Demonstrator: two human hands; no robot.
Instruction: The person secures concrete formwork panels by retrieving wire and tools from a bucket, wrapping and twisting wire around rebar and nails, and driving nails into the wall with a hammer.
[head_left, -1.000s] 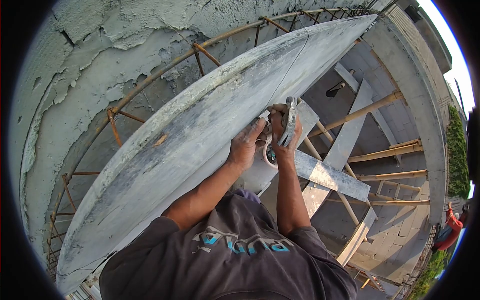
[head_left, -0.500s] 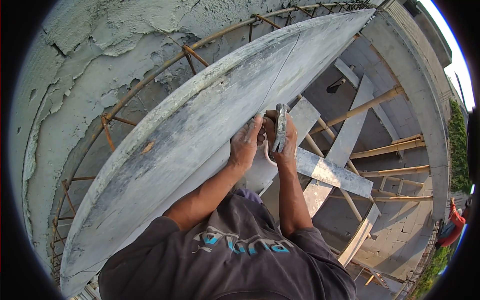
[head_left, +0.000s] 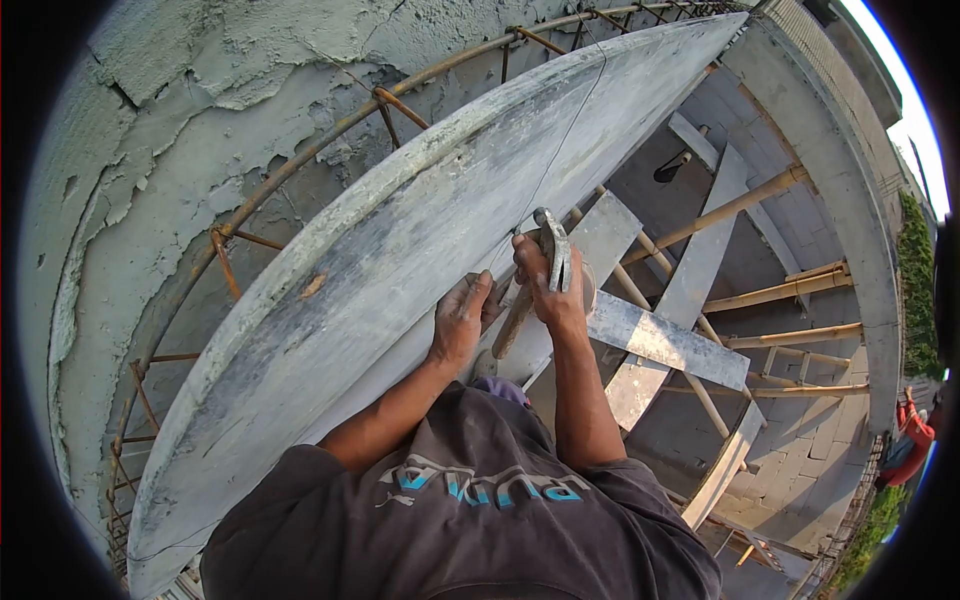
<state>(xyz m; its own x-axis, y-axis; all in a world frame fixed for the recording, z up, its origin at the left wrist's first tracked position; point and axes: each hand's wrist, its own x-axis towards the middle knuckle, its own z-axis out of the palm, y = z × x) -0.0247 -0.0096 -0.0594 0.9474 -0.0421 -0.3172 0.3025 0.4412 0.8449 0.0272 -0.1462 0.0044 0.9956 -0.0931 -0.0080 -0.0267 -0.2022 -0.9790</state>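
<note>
A claw hammer [head_left: 553, 240] is in my right hand [head_left: 556, 292], its metal head up and its wooden handle slanting down to the left. My right fingertips are close against a tall grey curved board [head_left: 380, 240]. A thin wire [head_left: 568, 135] hangs over the board's top edge and runs down its face toward both hands. Lower and to the left, my left hand [head_left: 463, 315] is closed, thumb against curled fingers, at the lower end of the wire. The fingertips there are partly hidden.
Rusty rebar [head_left: 255, 200] curves between the board and a rough concrete wall [head_left: 150, 180]. To the right, planks [head_left: 665, 345] and bamboo poles [head_left: 785, 290] cross over a deep drop, bounded by a curved wall rim [head_left: 850, 200]. A person in red [head_left: 910, 445] is at the far right.
My left hand has moved down and left, away from the right hand. The hammer has turned in my right hand, so its handle now shows between the hands.
</note>
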